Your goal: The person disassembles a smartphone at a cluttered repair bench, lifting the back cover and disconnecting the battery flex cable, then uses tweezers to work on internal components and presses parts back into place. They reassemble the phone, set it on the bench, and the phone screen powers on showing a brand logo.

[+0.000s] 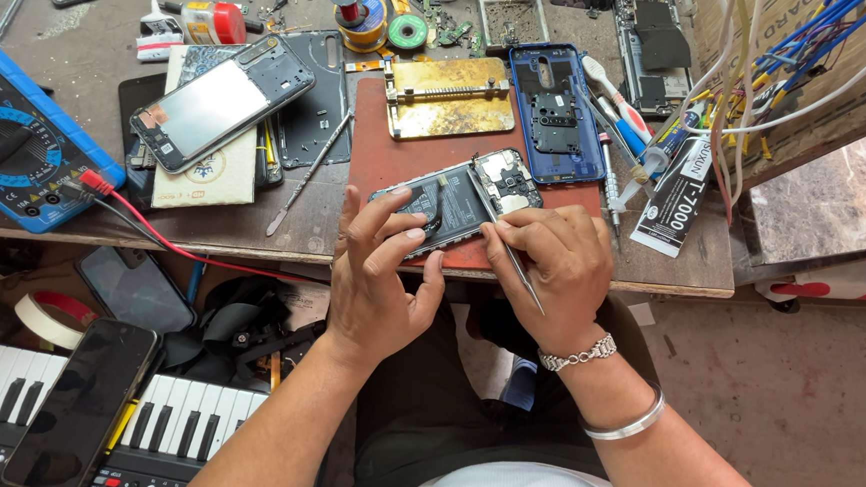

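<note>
bench (pixel 283 232) cluttered (wood) | hands (pixel 472 266) on opened phone (pixel 455 203) | floor (pixel 804 397) concrete

We hold the opened phone (pixel 461 201) on the red mat (pixel 383 155) with our left hand (pixel 379 270), while our right hand (pixel 552 266) pokes it with thin metal tweezers (pixel 505 246).

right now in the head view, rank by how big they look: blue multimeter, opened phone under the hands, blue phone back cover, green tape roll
1. blue multimeter, partly cut off by the frame edge
2. opened phone and blue phone back cover: too alike to rank, and the hands cover part of the phone
3. green tape roll, clearly smallest
</note>
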